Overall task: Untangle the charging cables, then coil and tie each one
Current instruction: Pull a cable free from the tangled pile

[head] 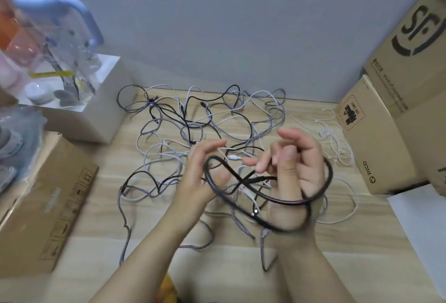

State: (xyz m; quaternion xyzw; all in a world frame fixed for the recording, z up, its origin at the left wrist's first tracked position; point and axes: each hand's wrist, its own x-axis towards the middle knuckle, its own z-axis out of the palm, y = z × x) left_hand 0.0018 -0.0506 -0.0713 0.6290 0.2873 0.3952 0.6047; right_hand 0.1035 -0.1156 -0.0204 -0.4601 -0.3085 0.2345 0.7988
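— What do the hands show above the wooden tabletop?

— The right hand has its fingers curled round a glossy black cable, which loops round the wrist in a rough figure-eight. The left hand is held loose beside that loop, fingers relaxed and parted, the cable's near curve crossing its palm.

— And the remaining cables?

— A tangle of cables, braided grey, smooth white and black, sprawls on the tabletop just behind the black cable. Thin white ties lie right of the tangle, near a cardboard box.
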